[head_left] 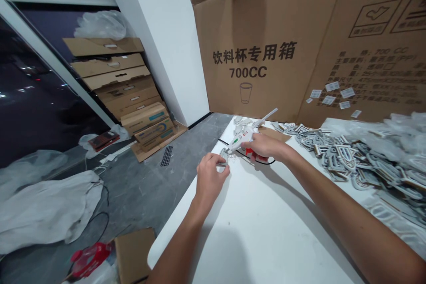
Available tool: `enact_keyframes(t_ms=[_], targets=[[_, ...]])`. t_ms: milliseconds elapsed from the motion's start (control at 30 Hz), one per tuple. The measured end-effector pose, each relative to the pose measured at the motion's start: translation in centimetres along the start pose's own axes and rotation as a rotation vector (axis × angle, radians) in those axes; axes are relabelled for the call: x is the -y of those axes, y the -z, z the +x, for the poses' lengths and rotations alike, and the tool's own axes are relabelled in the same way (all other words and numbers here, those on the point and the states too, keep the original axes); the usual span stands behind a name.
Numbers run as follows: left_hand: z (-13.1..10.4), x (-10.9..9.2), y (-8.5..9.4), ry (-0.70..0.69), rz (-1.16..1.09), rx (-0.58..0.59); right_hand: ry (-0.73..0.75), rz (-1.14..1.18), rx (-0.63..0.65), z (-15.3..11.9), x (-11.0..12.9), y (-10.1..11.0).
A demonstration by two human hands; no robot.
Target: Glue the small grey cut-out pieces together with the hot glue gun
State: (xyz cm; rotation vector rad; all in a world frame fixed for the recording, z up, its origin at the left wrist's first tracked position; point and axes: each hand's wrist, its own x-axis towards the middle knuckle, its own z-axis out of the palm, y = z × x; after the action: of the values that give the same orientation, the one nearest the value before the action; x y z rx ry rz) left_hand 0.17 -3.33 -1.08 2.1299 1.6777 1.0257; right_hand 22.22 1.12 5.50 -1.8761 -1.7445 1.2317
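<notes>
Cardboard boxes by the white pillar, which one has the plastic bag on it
The topmost box; the plastic bag rests on it, while the others are stacked below.

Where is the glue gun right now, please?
In the head view, the white glue gun is in the right hand, pointing toward the left hand.

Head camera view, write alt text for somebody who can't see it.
The right hand points a white glue gun at a small piece in the left hand over a white table. Nearby are a large cardboard box and piled flat pieces.
</notes>
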Motion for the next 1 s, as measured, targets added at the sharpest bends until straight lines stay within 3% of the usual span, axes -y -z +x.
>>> enact_keyframes(t_ms=[100, 167, 300, 433, 600, 767, 867, 1000], targets=[[0.0, 0.0, 0.1, 0.025, 0.012, 0.001, 0.036, 0.013, -0.267, 0.2, -0.1, 0.6], [0.1, 0.0, 0.1, 0.059, 0.033, -0.001, 0.103, 0.206, -0.394, 0.0, 0.3, 1.2], [0.1, -0.2, 0.2, 0.141, -0.014, 0.005, 0.288, 0.813, -0.408, -0.8, 1.5, 2.2], [0.1, -0.3, 0.3, 0.185, -0.162, 0.025, 0.255, 1.071, -0.493, -1.6, 2.3, 2.6], [-0.2, 0.6, 0.3, -0.029, -0.068, 0.021, 0.256, 1.191, -0.476, -1.8, 2.4, 2.9], [-0.2, 1.5, 0.1, -0.155, 0.010, 0.180, 0.379, 1.183, -0.510, -1.6, 2.4, 3.1], [-0.1, 1.2, 0.2, -0.177, 0.059, 0.155, 0.379, 1.180, -0.502, -1.5, 2.4, 3.1], [0.0, 0.8, 0.5, -0.098, 0.156, 0.061, 0.340, 1.174, -0.457, -1.7, 2.3, 3.1]])
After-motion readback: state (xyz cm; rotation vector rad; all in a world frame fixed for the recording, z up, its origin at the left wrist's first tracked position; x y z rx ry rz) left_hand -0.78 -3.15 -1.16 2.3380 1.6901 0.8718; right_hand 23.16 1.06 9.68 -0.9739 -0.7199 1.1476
